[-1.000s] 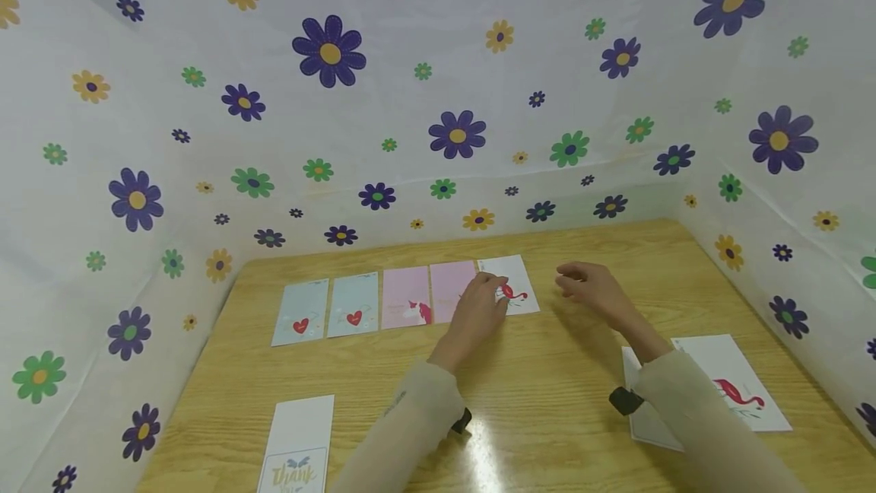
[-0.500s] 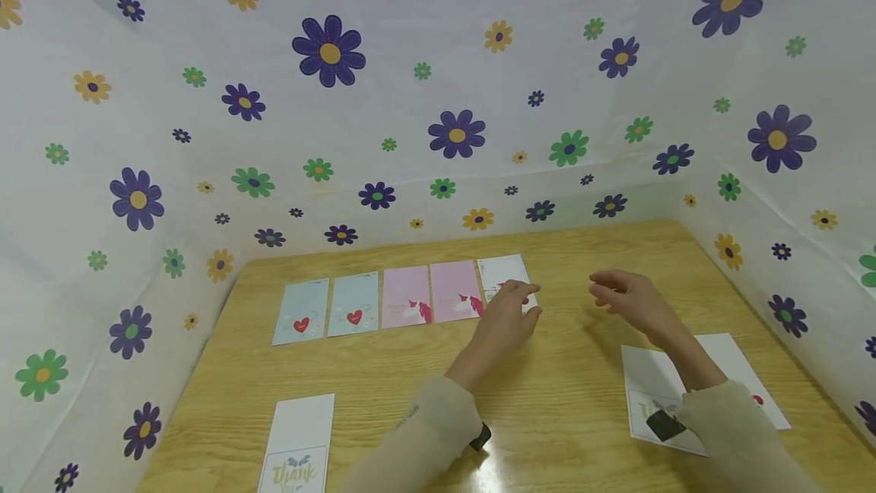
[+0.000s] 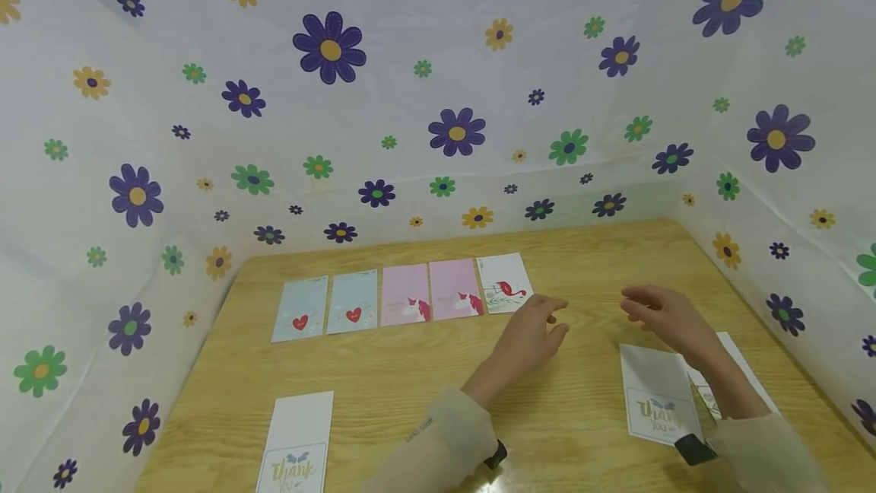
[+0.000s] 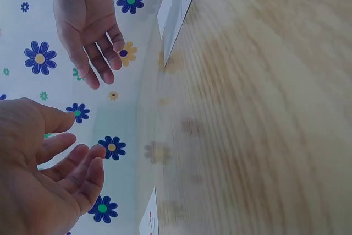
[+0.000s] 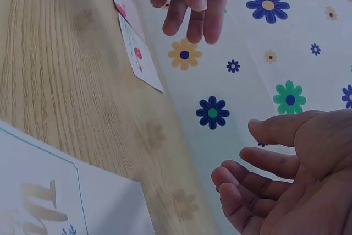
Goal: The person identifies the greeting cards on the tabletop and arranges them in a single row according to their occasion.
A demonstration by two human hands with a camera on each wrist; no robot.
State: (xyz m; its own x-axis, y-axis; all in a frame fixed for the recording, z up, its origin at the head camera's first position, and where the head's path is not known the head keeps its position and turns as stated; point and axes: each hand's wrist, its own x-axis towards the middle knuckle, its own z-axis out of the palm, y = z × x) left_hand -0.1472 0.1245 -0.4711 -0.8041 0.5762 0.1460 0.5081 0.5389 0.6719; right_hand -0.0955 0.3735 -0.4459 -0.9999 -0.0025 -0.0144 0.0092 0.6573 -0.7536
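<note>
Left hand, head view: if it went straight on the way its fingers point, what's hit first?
Probably the right hand: the left hand points roughly toward it, with only tabletop showing between. Depth is unclear from this view, so it could pass above or below.

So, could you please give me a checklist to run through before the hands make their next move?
1. Left hand free: ok, it holds nothing.
2. Right hand free: ok, it holds nothing.
3. Far row in line: ok, two blue cards, two pink cards and a flamingo card lie side by side.
4. Second flamingo card fully visible: not ok, the right forearm hides part of it in the head view.
5. Thank-you cards together: not ok, the left one and the right one lie well apart.
</note>
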